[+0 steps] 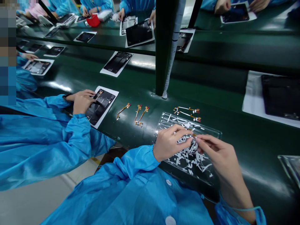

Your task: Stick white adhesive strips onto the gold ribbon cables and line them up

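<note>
My left hand (170, 142) and my right hand (217, 153) meet over a clear plastic tray (211, 130) filled with several white paper strips (189, 157). Both hands pinch a small flex cable part (194, 136) between their fingertips, the left from the left side, the right from the right. The part is tiny, white with a bit of orange. Two flex cables with white backing (187, 113) lie just beyond the tray. Several bare orange flex cables (140, 114) lie on the green belt to the left.
A co-worker's hands (82, 100) in blue sleeves rest on an opened tablet (100, 104) on white paper at left. More tablets (117, 62) ride the green conveyor (234, 103). A green post (162, 47) stands beyond. Another tablet (280, 97) lies at right, a second tray (292, 167) at far right.
</note>
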`<state>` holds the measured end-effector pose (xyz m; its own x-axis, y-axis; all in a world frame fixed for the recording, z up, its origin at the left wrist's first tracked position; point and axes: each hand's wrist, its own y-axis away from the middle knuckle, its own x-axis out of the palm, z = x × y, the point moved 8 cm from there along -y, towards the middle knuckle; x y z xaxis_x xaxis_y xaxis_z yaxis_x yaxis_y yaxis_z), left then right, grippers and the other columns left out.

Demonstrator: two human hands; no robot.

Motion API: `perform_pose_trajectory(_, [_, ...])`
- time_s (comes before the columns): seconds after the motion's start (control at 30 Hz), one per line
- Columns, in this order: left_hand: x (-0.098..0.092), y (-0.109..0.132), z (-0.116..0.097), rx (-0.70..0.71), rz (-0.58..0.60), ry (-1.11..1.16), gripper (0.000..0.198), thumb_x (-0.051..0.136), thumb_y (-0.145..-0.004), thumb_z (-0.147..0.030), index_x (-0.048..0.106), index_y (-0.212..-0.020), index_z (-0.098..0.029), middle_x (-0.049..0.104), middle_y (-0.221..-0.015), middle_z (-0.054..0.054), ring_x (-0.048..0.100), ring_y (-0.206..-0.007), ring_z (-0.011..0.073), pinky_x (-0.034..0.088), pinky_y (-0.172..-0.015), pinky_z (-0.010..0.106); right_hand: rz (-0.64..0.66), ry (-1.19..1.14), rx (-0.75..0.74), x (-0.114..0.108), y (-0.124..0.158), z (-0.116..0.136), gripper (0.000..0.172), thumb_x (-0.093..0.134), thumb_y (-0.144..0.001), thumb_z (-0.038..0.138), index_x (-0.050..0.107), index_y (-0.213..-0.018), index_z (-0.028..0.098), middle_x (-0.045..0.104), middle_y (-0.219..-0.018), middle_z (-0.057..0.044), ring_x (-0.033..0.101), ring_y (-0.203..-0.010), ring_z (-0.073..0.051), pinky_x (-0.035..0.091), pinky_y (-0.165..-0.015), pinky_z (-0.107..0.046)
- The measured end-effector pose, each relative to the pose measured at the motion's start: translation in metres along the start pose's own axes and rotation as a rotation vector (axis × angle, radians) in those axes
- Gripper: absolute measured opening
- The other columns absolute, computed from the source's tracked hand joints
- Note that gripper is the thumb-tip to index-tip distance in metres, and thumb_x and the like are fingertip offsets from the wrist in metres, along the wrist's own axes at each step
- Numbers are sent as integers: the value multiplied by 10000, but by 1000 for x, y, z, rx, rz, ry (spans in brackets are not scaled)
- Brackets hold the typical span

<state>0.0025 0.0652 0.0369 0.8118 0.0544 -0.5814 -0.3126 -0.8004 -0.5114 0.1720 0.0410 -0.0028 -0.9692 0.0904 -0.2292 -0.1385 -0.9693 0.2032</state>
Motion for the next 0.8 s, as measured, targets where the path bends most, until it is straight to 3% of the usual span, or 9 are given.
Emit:
perform_pose_trajectory(0.27, [4,0,2,48,-6,-18,162,618,-966,-274,770,-970,-216,756,-906,5,712,-790,102,563,-696,228,20,28,-45,3,1,0,276,787,-794,476,776,-912,226,713,-744,-23,623,-584,-131,561,-554,-254])
perform_pose_trajectory(0.6, [12,-1,5,53,71,0,128,582,-915,-205,704,-885,-187,720,-882,-9,686,-760,91,549,-688,220,71,46,-9,1,3,-5,338,795,-757,540,760,-855,219,696,-714,-24,606,-583,-136,533,-534,-252])
perform_pose_trajectory(0.73, [8,-2,24,-41,52,59,90,592,-888,-182,681,-883,-199,706,-903,-4,681,-752,94,552,-656,209,83,50,28,-7,5,-14,335,770,-790,533,750,-873,209,661,-676,-20,582,-577,-132,482,-491,-231])
perform_pose_trajectory(0.8, [6,-1,34,-110,48,75,184,551,-873,-134,695,-951,-217,705,-960,11,680,-755,103,541,-604,200,76,38,30,-11,5,-16,337,759,-800,534,752,-881,207,664,-683,-24,578,-581,-132,476,-489,-231])
